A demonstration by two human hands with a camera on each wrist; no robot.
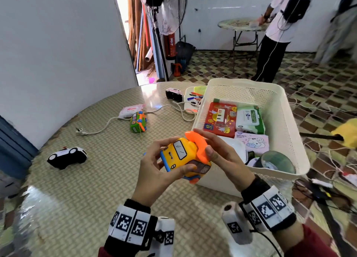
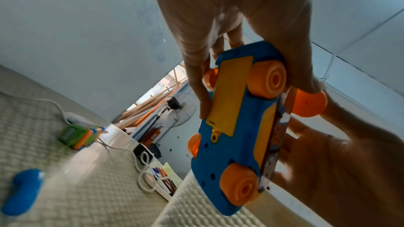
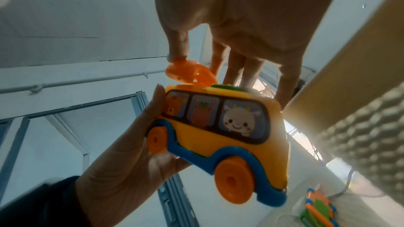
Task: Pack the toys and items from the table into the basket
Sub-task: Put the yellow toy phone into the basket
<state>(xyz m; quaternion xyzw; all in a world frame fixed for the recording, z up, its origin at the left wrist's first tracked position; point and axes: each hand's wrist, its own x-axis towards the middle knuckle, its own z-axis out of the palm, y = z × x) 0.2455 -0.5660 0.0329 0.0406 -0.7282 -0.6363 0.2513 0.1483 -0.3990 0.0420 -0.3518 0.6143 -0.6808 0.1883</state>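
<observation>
A yellow toy bus (image 1: 183,154) with a blue base, orange wheels and an orange handle (image 1: 199,142) is held in the air just left of the white basket's (image 1: 286,121) near corner. My left hand (image 1: 154,171) grips its front end, thumb on the side window and fingers over the windscreen. My right hand (image 1: 222,154) pinches the handle, thumb in front and fingers behind. The left wrist view shows the bus's blue underside (image 2: 236,127). Its animal-sticker side (image 3: 218,127) and handle (image 3: 186,71) face the right wrist view.
On the round table lie a green toy bus (image 1: 138,121), a black-and-white car (image 1: 66,157), a white van (image 1: 174,94), a pink tissue pack (image 1: 131,110), a white cable (image 1: 108,123) and a tray of markers (image 1: 193,100). The basket holds packs and a tape roll. A person (image 1: 278,34) stands far right.
</observation>
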